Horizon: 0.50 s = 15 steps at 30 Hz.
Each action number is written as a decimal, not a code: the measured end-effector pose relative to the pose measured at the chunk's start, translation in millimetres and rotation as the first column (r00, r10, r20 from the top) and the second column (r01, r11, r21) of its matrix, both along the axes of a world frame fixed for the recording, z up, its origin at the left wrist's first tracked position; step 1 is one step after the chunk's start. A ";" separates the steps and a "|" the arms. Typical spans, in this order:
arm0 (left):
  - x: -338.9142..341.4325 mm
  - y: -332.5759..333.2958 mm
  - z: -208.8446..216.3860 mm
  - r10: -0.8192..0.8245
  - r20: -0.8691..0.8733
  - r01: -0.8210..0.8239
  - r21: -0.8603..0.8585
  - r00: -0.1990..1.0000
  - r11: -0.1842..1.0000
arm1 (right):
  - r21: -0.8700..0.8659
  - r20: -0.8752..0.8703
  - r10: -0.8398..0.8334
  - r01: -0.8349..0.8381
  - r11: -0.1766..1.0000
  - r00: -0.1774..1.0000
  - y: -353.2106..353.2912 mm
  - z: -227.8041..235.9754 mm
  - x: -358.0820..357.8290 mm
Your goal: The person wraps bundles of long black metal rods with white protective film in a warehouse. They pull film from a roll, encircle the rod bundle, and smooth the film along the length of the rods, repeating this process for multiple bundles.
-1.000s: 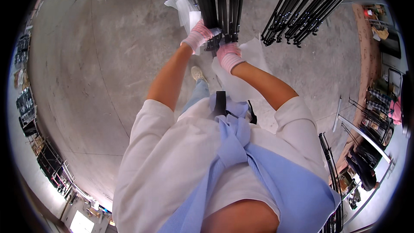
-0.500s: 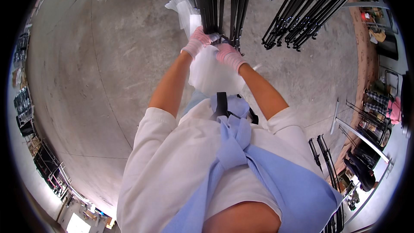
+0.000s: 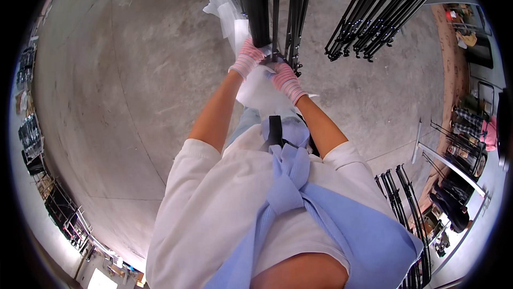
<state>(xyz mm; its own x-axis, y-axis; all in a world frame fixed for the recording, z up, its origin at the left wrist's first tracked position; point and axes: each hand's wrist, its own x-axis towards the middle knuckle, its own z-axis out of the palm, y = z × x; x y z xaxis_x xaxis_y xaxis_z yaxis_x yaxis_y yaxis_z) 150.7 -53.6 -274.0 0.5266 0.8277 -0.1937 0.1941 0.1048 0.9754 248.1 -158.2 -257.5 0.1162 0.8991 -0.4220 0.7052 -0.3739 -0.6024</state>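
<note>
Several long black metal tubes (image 3: 258,16) hang in a bundle before me. My left hand (image 3: 248,59), in a pink-and-white striped glove, is closed on a thin white wrapping sheet (image 3: 262,90) at the lower end of the bundle. My right hand (image 3: 288,81), gloved alike, has its fingers curled at the sheet's upper edge, just below the tube ends; its fingertips are partly hidden. Below both hands the sheet hangs loose toward my legs. Longer white strips (image 3: 227,15) of similar material stick out left of the tubes.
More black tubes (image 3: 300,19) hang close on the right, and a larger slanted group (image 3: 374,21) farther right. Other black rods (image 3: 401,193) stand by my right side. A grey metal frame (image 3: 449,166) and a person in pink (image 3: 489,133) are at the right edge. The floor is concrete.
Both hands have come slightly down toward me, the right one more. The dark tube bundle's lower end shows more plainly between them, and the loose sheet has shifted.
</note>
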 end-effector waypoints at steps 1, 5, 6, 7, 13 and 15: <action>1.4 0.4 2.4 0.003 -0.011 -0.003 -0.004 1.000 1.000 | -0.018 -0.131 -0.019 0.017 1.000 0.991 -0.5 -1.2 1.5; 0.8 -0.7 17.7 0.022 -0.067 -0.024 -0.023 0.997 0.999 | -0.122 0.031 0.023 -0.019 0.992 0.999 -1.4 -2.1 4.0; -1.8 -1.4 22.1 0.024 -0.083 -0.024 0.008 0.996 1.000 | -0.094 0.088 0.006 0.003 0.996 0.996 -4.2 7.5 1.6; -3.7 -1.3 25.8 0.024 -0.096 -0.020 0.041 0.995 0.999 | -0.063 0.145 -0.015 0.025 0.998 0.989 -9.1 23.8 -0.8; -13.8 -0.5 33.1 0.024 -0.032 -0.029 -0.187 0.999 0.982 | 0.043 0.042 0.021 -0.022 0.999 0.999 -23.4 5.9 18.1; -20.9 -4.0 43.4 -0.062 0.112 0.103 -0.414 0.992 0.904 | 0.114 0.031 0.010 -0.014 0.993 0.999 -23.3 -1.1 20.6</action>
